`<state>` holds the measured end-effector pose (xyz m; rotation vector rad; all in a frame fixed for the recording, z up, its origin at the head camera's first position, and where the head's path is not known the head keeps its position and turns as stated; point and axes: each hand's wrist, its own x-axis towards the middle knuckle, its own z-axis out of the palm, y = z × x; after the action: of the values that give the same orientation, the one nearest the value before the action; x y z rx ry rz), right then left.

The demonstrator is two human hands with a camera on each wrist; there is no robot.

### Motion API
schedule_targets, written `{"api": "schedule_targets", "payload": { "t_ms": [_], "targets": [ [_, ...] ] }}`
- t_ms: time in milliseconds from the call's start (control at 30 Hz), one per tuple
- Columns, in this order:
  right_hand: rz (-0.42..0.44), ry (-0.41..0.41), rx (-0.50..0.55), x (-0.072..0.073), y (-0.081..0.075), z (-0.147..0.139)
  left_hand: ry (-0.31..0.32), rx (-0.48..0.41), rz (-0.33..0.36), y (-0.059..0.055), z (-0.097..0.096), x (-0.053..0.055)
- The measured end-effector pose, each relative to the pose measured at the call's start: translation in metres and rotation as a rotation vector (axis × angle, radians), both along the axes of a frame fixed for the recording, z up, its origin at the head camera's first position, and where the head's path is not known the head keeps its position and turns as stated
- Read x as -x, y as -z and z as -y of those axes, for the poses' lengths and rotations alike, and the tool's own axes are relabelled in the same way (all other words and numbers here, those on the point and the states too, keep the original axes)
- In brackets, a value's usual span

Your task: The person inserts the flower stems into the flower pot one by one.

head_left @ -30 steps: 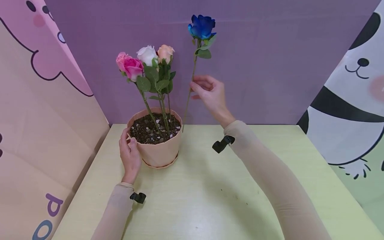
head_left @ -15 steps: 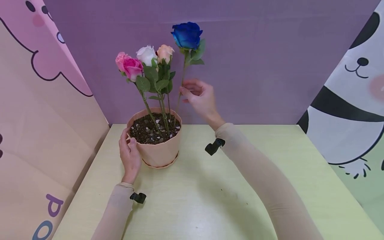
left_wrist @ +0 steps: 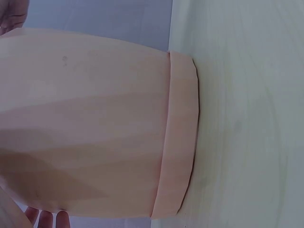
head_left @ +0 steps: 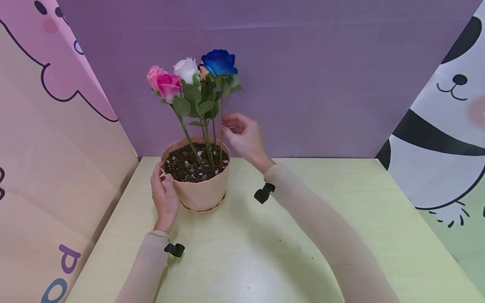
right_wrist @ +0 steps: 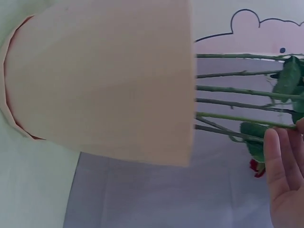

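A blue rose (head_left: pixel 219 63) stands upright at the right side of the flower pot (head_left: pixel 201 194). My right hand (head_left: pixel 242 136) pinches its thin stem between thumb and fingers, and the stem's lower end meets the dark soil (head_left: pixel 182 166) inside the rim. In the right wrist view, the fingertips (right_wrist: pixel 273 142) are close to the stems. My left hand (head_left: pixel 164 198) holds the pot's left side near the rim. Its fingers (left_wrist: pixel 61 218) show past the pot wall in the left wrist view. Pink (head_left: pixel 168 86), white (head_left: pixel 186 69) and partly hidden peach roses stand in the soil.
The pot rests in a shallow saucer (head_left: pixel 204 210) on a pale table (head_left: pixel 235 256). Behind stands a purple wall (head_left: pixel 322 84). Printed panels flank the table, with a panda (head_left: pixel 451 139) on the right. Small dark specks lie on the tabletop.
My right hand has moved left and down with the blue rose, bringing its stem from beside the pot to inside the rim. The blossom now covers most of the peach rose. My left hand stays put.
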<state>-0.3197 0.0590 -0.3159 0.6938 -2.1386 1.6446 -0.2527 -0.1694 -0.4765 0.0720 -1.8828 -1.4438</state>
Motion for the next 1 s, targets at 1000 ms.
{"api": "schedule_targets", "payload": {
  "t_ms": [1000],
  "targets": [
    [-0.190,0.145,-0.038,0.008,0.073,0.031,-0.023,0.008,0.002,0.001,0.001,0.001]
  ]
}}
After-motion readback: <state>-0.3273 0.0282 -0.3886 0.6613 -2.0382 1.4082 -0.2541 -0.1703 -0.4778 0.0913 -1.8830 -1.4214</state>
